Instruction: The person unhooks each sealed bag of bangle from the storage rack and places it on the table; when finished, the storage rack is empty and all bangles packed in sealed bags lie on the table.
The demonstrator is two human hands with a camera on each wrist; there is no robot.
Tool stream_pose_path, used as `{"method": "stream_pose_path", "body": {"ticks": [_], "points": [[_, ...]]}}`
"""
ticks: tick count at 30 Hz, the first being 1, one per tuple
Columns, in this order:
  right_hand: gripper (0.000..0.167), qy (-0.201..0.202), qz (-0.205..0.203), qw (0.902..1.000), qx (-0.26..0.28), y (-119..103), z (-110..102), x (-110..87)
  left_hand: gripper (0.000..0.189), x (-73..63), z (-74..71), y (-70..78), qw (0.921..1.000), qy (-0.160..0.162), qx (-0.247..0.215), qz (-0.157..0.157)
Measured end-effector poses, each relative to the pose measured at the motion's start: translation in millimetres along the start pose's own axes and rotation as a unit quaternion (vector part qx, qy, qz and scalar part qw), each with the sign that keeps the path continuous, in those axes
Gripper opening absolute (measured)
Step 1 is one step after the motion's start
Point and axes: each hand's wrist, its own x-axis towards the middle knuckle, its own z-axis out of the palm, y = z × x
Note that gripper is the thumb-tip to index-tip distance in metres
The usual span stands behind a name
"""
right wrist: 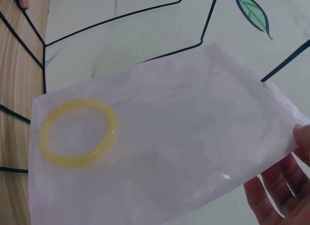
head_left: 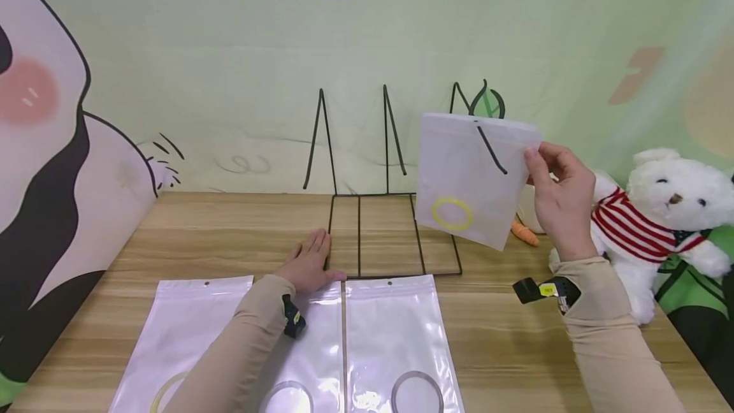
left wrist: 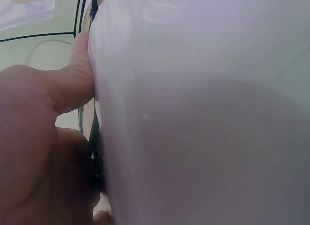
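My right hand pinches the right edge of a white zip-top plastic bag between thumb and fingers. The right prong of a black wire display rack passes through the hole at the bag's top. A yellow ring shows through the bag's lower corner. With fingers stretched out, my left hand rests at the left side of the rack's base. Below it, three similar bags lie flat: a left bag, a middle bag partly under my forearm, and a right bag, each with a ring inside.
A white teddy bear in a striped shirt sits at the right, beside an orange carrot-shaped item. The rack's other two prongs stand bare. Behind the wooden table is a printed green backdrop.
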Motion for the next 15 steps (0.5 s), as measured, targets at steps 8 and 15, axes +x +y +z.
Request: {"method": "stream_pose_path", "body": {"ticks": [8,15], "points": [[0.033,0.007,-0.007,0.9998,-0.016,-6,-2,-1.9,0.094,1.0,-0.2,0.4,1.0,-0.001,0.0,-0.002],[0.03,0.029,-0.045,0.9981,-0.03,-11,-2,-1.5,0.095,0.5,1.2,-0.5,1.0,-0.003,0.001,-0.003]]}}
